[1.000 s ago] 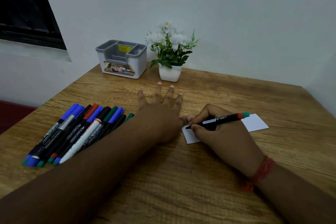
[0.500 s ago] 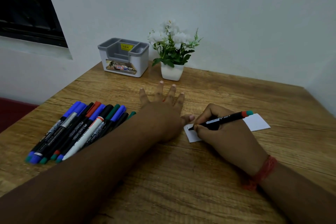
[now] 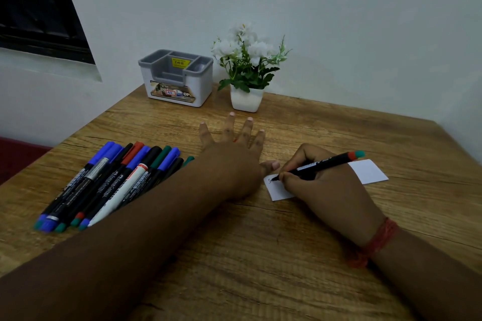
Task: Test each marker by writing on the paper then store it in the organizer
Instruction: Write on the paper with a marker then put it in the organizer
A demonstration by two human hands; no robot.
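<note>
My right hand (image 3: 326,187) grips a black marker (image 3: 328,163) with a red and green end, its tip touching the left part of a small white paper (image 3: 367,171). A short dark scribble shows on the paper near the tip. My left hand (image 3: 234,154) lies flat on the table with fingers spread, its thumb at the paper's left edge. Something red peeks out between its fingers. Several capped markers (image 3: 112,182) in blue, black, red, green and white lie in a row at the left. The grey and white organizer (image 3: 177,78) stands at the back with nothing visible in it.
A white pot with white flowers (image 3: 247,70) stands right of the organizer against the wall. The wooden table (image 3: 260,255) ends at the left edge near the markers. A dark window is at the upper left.
My right hand has moved the marker tip slightly on the paper, leaving a small mark. My left hand stays flat. The view has shifted a little.
</note>
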